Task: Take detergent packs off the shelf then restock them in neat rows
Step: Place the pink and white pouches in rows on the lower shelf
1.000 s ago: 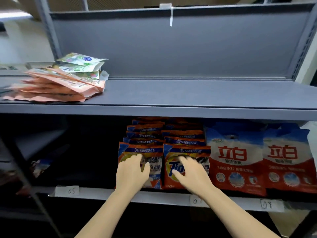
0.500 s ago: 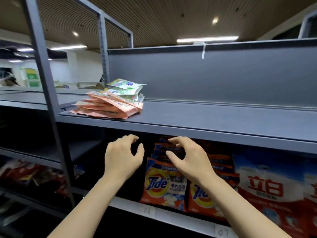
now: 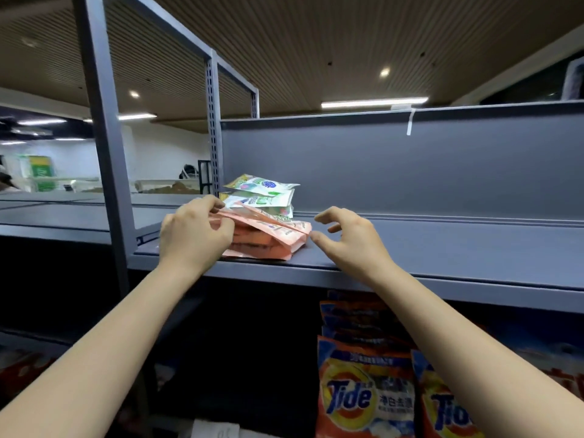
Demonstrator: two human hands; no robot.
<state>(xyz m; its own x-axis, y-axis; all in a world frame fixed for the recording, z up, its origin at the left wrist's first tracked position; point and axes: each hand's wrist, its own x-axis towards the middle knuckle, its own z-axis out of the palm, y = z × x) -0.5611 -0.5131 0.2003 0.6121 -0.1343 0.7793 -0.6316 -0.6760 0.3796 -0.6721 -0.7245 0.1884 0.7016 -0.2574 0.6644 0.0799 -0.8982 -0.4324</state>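
Note:
A stack of flat pink detergent packs (image 3: 271, 245) lies at the left end of the grey upper shelf (image 3: 442, 248), with green-and-white packs (image 3: 262, 192) piled on top. My left hand (image 3: 194, 232) curls over the stack's left end, fingers above and thumb below a pink pack's edge. My right hand (image 3: 350, 240) hovers just right of the stack, fingers spread and holding nothing, its thumb tip close to the pink packs' right corner. Orange Tide packs (image 3: 366, 396) stand in rows on the lower shelf under my right forearm.
A grey upright post (image 3: 107, 172) rises left of the stack, and the shelf's back panel (image 3: 410, 172) stands behind it. The upper shelf stretches bare to the right. A paper label (image 3: 218, 429) sits on the lower shelf's front edge.
Both hands rose from the Tide packs on the lower shelf to the upper shelf. My left hand has taken hold of the pink stack. The view tilted upward.

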